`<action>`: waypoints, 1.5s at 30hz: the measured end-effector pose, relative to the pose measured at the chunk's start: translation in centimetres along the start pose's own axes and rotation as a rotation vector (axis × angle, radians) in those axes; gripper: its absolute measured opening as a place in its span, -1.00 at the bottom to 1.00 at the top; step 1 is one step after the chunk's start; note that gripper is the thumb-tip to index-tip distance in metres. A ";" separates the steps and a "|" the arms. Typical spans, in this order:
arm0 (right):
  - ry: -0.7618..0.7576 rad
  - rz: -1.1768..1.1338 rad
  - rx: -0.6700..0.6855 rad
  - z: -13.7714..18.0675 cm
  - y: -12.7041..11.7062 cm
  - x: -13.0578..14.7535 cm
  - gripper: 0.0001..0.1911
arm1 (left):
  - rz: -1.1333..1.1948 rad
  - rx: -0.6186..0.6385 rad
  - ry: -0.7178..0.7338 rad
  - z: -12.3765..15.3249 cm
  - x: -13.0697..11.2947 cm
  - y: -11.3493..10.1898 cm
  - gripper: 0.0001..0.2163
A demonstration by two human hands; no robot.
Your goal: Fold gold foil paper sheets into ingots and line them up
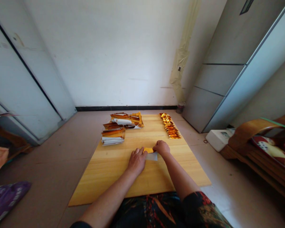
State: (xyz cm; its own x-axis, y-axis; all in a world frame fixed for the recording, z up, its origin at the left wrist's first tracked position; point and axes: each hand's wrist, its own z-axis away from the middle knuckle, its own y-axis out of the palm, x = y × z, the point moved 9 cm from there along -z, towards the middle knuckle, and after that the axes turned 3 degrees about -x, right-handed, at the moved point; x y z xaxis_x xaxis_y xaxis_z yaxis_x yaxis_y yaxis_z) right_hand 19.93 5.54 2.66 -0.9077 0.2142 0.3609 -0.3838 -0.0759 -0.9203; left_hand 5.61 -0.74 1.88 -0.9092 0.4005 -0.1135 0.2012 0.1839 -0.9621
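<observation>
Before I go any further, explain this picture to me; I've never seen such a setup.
There is no machine here. A camera worn on a person's head looks forward and down at two bare hands. They work over a wooden board. The left hand touches the left end of an orange piece, and the right hand its right end; how firmly is too small to tell. A pale sheet shows just nearer. Farther off lie orange-and-white sheets at left and shiny gold pieces at right.

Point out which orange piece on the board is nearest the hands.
The small orange piece between the left hand and right hand, by the pale sheet; the others lie farther off, in the left piles and right row.
</observation>
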 end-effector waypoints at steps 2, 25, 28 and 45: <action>0.013 0.006 -0.016 -0.2 -0.3 -0.9 -0.81 | 0.006 -0.003 0.002 0.0 0.0 -0.1 -0.74; -0.898 0.054 -0.117 5.9 0.9 2.0 -0.74 | 0.044 0.000 -0.002 0.2 0.1 -1.8 -0.75; -0.917 0.057 -0.100 6.2 0.8 1.7 -0.76 | 0.034 0.023 0.008 0.0 0.2 -1.9 -0.70; -0.922 -0.045 -0.181 6.5 0.4 1.6 -0.82 | 0.062 0.078 0.070 -0.9 -1.2 -2.3 -0.77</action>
State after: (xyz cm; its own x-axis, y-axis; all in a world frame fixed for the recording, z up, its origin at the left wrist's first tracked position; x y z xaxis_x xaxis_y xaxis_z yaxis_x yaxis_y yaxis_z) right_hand 17.21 -0.43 3.89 -0.6982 -0.6487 0.3028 -0.4599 0.0824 -0.8841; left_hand 6.56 -0.86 4.47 -0.8678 0.4711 -0.1580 0.2244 0.0879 -0.9705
